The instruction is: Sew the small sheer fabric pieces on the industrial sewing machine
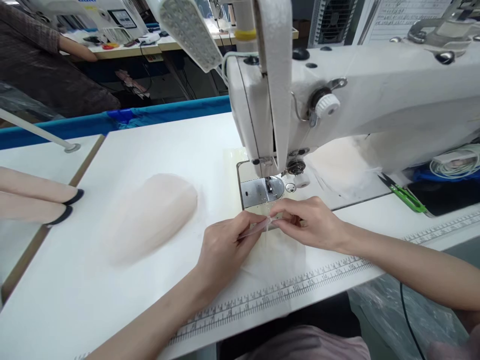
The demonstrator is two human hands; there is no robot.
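Observation:
My left hand (225, 247) and my right hand (307, 222) meet just in front of the sewing machine's metal needle plate (258, 190). Both pinch a small, thin, pale piece of sheer fabric (258, 229) between thumb and fingers, holding it flat just above the white table (112, 300). The needle and presser foot (269, 185) stand a little beyond the fingertips. The white sewing machine (356, 95) rises behind my hands.
A stack of pale pink sheer pieces (150, 215) lies left of my hands. Green thread snips (407, 196) rest to the right by the machine base. A ruler strip (300, 285) runs along the table's front edge. Another person sits at the far left.

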